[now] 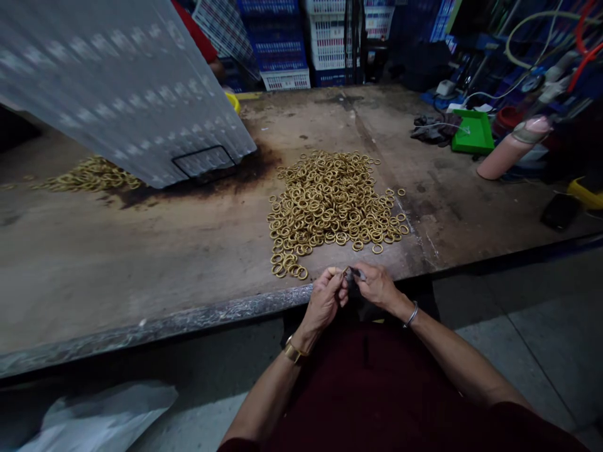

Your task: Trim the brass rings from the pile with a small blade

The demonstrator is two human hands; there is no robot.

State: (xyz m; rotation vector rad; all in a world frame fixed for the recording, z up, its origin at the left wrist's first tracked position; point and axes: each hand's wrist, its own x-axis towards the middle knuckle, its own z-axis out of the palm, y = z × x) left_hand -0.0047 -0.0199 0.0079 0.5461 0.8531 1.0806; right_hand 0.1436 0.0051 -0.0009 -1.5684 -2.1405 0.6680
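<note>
My left hand point(326, 297) is closed at the table's front edge, pinching a brass ring point(345, 271) between thumb and fingers. Facing it, my right hand point(379, 287) grips a small dark-tipped tool point(357, 273), whose tip meets the ring. Fingers cover most of the tool, so its exact kind does not show. Just beyond both hands lies a wide heap of brass rings point(330, 194), with a few loose rings point(289, 269) at its near left corner.
A tall grey ribbed panel point(141, 94) stands on the wooden table point(164, 263), with more rings point(92, 174) beside it. At the right are a green tray point(473, 132), a pink cylinder point(511, 149) and hoses. Stacked crates point(330, 41) line the back.
</note>
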